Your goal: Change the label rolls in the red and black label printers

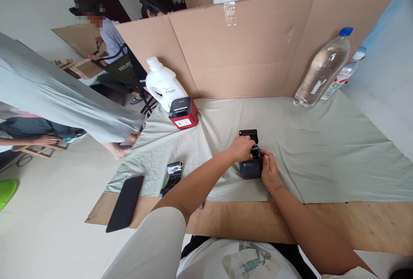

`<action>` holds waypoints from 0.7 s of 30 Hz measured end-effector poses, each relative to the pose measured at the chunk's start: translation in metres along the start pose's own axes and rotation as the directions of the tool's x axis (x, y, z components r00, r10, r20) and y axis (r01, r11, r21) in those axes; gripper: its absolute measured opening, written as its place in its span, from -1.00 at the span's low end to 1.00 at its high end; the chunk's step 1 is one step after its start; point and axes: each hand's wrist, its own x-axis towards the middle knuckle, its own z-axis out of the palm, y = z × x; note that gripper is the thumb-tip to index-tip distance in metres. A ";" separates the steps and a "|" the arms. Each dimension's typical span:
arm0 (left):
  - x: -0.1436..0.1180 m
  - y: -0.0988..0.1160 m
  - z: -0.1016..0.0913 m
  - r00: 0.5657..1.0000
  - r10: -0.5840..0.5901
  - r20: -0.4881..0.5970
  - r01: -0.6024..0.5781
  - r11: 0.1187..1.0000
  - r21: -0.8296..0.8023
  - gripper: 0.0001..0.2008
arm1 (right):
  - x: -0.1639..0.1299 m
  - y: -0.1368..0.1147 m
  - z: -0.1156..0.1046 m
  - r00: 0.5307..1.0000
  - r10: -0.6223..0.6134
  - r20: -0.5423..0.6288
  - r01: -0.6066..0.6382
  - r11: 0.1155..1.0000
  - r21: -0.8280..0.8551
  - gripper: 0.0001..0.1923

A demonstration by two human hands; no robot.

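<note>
A small dark boxy device (251, 170), which looks like a mini printer, stands on the cloth in front of me with its lid (248, 134) flipped up. My left hand (242, 148) reaches over it from the left, fingers bent together into the opened compartment; what they pinch, if anything, is hidden. Against the right side of the device, my right hand (269, 170) holds it, thumb and fingers near its upper rim. To the left of my left forearm lies a partly unrolled roll of shiny black film (174, 172), partly covered by that arm.
A black phone (125, 203) lies at the table's left front edge. Behind are a red-and-black box-shaped device (183, 113), a white detergent jug (165, 83), a large bottle (325, 70) and a smaller bottle (343, 75). A cardboard wall (245, 55) closes the back; people sit beyond.
</note>
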 end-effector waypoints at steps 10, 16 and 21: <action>-0.040 -0.001 -0.009 0.965 -0.236 -0.115 0.080 0.683 -0.726 -0.64 | 0.001 -0.003 -0.001 1.000 0.020 0.006 -0.020 1.000 -0.007 -0.47; -0.100 -0.024 -0.021 0.946 -0.324 0.035 0.195 0.476 -0.858 -0.60 | 0.001 -0.003 -0.002 1.000 0.002 0.002 -0.002 1.000 -0.017 -0.49; -0.175 -0.078 -0.049 0.915 -0.306 0.261 0.387 0.490 -0.781 -0.55 | 0.001 -0.002 -0.003 1.000 0.018 0.013 -0.018 1.000 -0.025 -0.54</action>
